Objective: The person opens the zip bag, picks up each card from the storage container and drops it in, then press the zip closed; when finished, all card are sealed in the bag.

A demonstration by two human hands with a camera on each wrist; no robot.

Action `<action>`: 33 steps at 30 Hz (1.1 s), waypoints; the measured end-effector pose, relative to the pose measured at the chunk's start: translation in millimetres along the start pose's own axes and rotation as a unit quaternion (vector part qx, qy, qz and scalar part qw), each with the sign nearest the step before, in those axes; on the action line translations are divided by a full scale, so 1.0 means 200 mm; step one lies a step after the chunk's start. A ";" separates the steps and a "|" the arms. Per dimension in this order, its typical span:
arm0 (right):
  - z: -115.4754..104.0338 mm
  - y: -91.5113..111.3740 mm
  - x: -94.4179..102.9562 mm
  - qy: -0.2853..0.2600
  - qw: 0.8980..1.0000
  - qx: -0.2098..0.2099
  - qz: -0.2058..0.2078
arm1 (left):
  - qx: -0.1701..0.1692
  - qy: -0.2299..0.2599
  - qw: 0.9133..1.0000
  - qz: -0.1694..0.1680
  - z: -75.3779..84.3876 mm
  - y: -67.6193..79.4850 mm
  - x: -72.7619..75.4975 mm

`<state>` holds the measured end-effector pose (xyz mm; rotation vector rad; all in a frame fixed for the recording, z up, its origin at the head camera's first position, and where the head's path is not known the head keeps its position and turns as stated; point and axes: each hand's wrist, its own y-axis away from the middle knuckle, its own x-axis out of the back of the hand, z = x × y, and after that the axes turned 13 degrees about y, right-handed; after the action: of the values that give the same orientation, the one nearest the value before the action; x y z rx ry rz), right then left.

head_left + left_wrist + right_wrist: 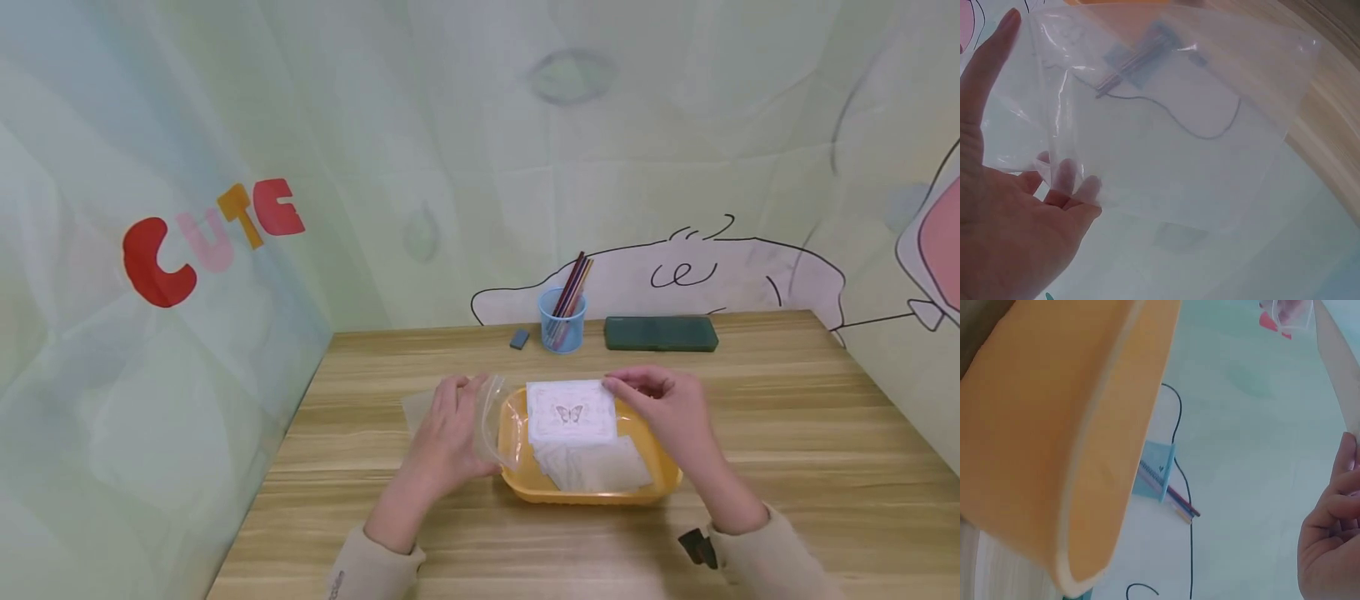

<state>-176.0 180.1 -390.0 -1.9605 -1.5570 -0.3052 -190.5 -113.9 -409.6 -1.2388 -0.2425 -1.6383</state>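
Note:
My left hand (444,440) grips a clear plastic zip bag (492,414), its mouth facing right beside a yellow tray (592,498). In the left wrist view the see-through bag (1172,169) spreads out from the fingers, with the thumb raised apart. Between thumb and fingertips, my right hand (675,410) pinches the upper right corner of a white card (547,425) with a butterfly print. The card is held up over the tray. Below it, several pale grey sheets (603,467) lie fanned in the tray. The right wrist view catches the card's edge (1342,375) above the fingers.
At the back of the wooden table (360,367) stands a blue cup (562,327) of colored pencils. A small blue-grey eraser (519,339) lies left of it, a dark green case (660,333) right of it. A printed curtain (420,167) hangs behind and along the sides.

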 end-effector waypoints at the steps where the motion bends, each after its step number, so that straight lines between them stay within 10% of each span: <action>1: -0.01 0.00 -0.01 -0.004 1.000 0.004 0.000 | -0.002 0.002 1.000 0.001 0.00 0.00 0.00; 33: -0.18 0.05 -0.30 0.002 0.996 0.091 0.015 | -0.035 -0.008 0.999 0.006 0.08 -0.01 -0.02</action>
<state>-176.3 109.2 -396.2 -1.8405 -1.4959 -0.1482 -183.1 -100.5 -405.0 -1.3034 -0.1887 -1.6381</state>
